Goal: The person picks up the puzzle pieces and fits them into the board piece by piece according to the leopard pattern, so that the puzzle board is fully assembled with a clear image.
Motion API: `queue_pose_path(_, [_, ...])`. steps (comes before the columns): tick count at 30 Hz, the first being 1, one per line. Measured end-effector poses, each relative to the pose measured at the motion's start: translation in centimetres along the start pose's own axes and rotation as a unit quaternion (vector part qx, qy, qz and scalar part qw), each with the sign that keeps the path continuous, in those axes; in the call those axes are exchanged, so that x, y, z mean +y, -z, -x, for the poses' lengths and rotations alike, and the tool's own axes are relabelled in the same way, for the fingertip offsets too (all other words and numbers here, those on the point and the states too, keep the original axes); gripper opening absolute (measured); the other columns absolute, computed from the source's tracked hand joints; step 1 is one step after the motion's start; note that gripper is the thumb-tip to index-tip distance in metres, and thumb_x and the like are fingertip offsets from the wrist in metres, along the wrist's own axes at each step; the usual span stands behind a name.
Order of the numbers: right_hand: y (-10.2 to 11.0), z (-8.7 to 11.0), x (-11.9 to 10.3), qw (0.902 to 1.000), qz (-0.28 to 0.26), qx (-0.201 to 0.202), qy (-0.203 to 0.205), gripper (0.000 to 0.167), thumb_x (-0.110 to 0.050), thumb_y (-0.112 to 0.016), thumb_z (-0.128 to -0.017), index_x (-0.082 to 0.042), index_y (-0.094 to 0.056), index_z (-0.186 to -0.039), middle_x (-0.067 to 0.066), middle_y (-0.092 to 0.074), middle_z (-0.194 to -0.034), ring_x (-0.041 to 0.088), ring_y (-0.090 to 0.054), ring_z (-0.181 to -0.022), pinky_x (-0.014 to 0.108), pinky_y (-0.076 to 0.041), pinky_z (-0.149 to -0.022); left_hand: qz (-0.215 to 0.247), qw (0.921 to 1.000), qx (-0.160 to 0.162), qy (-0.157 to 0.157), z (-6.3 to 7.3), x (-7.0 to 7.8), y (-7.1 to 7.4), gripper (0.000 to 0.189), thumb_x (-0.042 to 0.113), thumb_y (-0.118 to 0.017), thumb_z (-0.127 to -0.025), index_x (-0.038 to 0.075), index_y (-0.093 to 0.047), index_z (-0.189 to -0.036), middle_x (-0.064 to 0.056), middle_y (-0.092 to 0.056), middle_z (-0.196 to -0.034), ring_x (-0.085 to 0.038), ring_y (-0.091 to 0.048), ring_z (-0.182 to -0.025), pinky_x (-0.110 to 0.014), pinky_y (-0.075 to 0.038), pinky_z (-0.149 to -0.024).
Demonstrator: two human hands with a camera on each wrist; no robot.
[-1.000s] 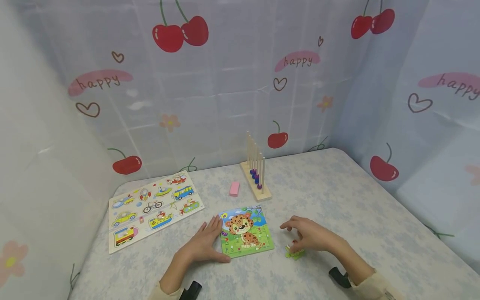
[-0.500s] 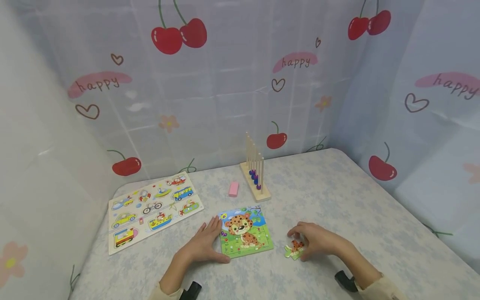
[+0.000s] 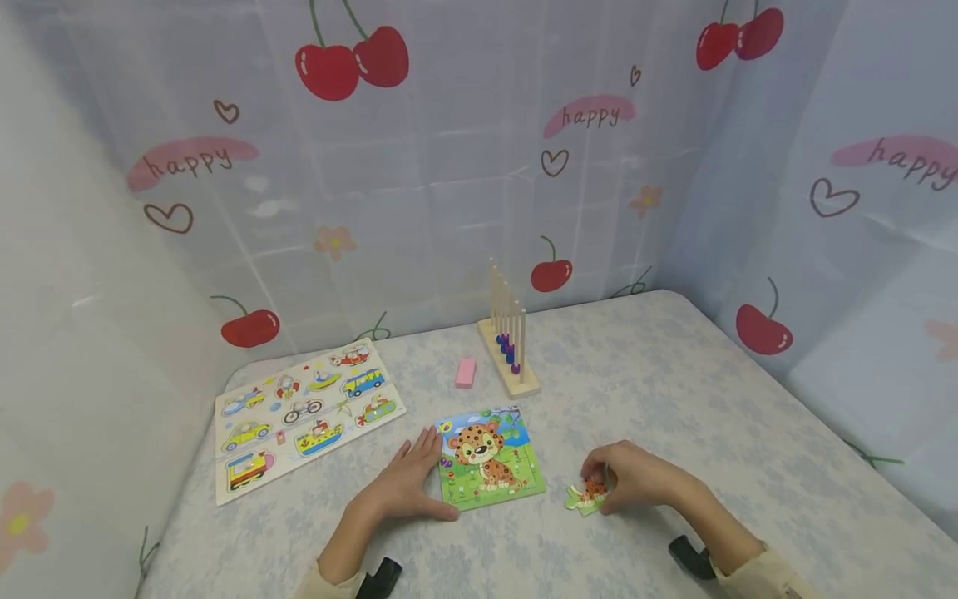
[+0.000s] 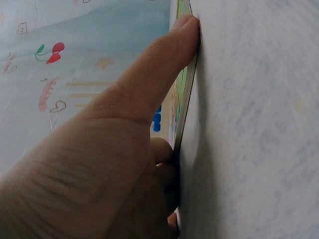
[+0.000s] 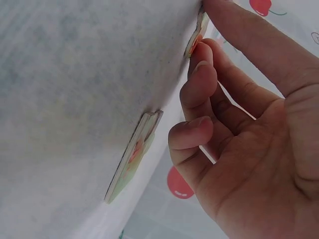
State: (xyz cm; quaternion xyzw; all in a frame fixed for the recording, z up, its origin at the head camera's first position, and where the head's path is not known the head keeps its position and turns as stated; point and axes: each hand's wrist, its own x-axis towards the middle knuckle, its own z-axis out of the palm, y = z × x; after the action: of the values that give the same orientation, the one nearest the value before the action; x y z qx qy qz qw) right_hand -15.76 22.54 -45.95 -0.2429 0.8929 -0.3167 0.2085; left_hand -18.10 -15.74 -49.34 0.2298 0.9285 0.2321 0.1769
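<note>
My left hand [image 3: 404, 481] lies with straight, spread fingers at the left side of a square leopard jigsaw puzzle [image 3: 492, 459]. Its thumb touches the near left corner, and in the left wrist view the thumb [image 4: 169, 55] lies along the puzzle's edge. To the right of that puzzle, my right hand [image 3: 634, 476] pinches a leopard-printed puzzle piece [image 3: 590, 496] at the tabletop, its fingers bent. Part of the piece is hidden by the fingers. In the right wrist view the piece [image 5: 197, 37] shows edge-on between thumb and finger.
A white vehicle peg puzzle board [image 3: 307, 416] lies at the left. Behind the leopard puzzle are a pink block [image 3: 466, 373] and a wooden rack [image 3: 516, 378] with upright pegs and blue and purple beads. A printed curtain [image 3: 449, 166] borders the table.
The right hand has drawn slightly back to the right and its fingers have closed in on the piece, whose leopard print came into view. The left hand has stayed at the puzzle.
</note>
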Motion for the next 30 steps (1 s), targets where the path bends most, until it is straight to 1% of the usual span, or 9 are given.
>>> queue_pose_path(5, [-0.04, 0.11, 0.02, 1.0, -0.005, -0.003, 0.0, 0.033, -0.012, -0.084, -0.071, -0.013, -0.068, -0.101, -0.002, -0.062, -0.087, 0.004, -0.051, -0.062, 0.022, -0.047, -0.057, 0.001, 1.0, 0.004, -0.002, 0.14, 0.02, -0.02, 0.125, 0.063, -0.079, -0.067, -0.003, -0.018, -0.154, -0.02, -0.006, -0.163, -0.034, -0.005, -0.153, -0.055, -0.007, -0.123])
queue_pose_path(14, [0.12, 0.24, 0.01, 0.9999, 0.009, 0.007, 0.007, 0.034, -0.015, -0.086, -0.07, -0.015, -0.065, -0.097, -0.003, -0.058, -0.083, 0.003, -0.048, -0.06, 0.021, -0.045, -0.055, 0.004, 0.9999, 0.011, -0.009, 0.28, 0.03, 0.03, 0.125, 0.063, -0.079, -0.066, -0.003, -0.017, -0.153, -0.021, -0.006, -0.163, -0.034, -0.006, -0.153, -0.056, -0.007, -0.123])
queue_pose_path(21, [0.18, 0.27, -0.27, 0.9993, 0.032, 0.018, -0.005, 0.036, -0.018, -0.087, -0.07, -0.013, -0.067, -0.1, -0.006, -0.059, -0.081, 0.003, -0.048, -0.062, 0.021, -0.044, -0.056, 0.007, 0.9999, 0.008, -0.006, 0.26, 0.11, 0.11, 0.125, 0.063, -0.079, -0.067, -0.002, -0.017, -0.154, -0.019, -0.006, -0.164, -0.033, -0.005, -0.153, -0.055, -0.006, -0.124])
queue_pose_path(25, [0.19, 0.36, -0.22, 0.9991, 0.035, 0.022, -0.001, 0.032, -0.021, -0.086, -0.07, -0.015, -0.069, -0.096, -0.007, -0.061, -0.08, 0.002, -0.049, -0.061, 0.02, -0.045, -0.055, 0.006, 0.9999, 0.008, -0.009, 0.14, 0.03, 0.02, 0.125, 0.063, -0.078, -0.067, -0.002, -0.017, -0.154, -0.02, -0.005, -0.163, -0.034, -0.005, -0.153, -0.055, -0.006, -0.124])
queue_pose_path(30, [0.05, 0.14, -0.36, 0.9987, 0.039, 0.03, 0.011, 0.031, -0.028, -0.086, -0.072, -0.018, -0.071, -0.097, -0.01, -0.063, -0.08, -0.001, -0.048, -0.061, 0.02, -0.044, -0.055, -0.003, 0.9999, 0.008, -0.01, 0.1, -0.05, -0.12, 0.125, 0.064, -0.078, -0.067, -0.003, -0.018, -0.153, -0.021, -0.006, -0.163, -0.034, -0.006, -0.153, -0.056, -0.007, -0.123])
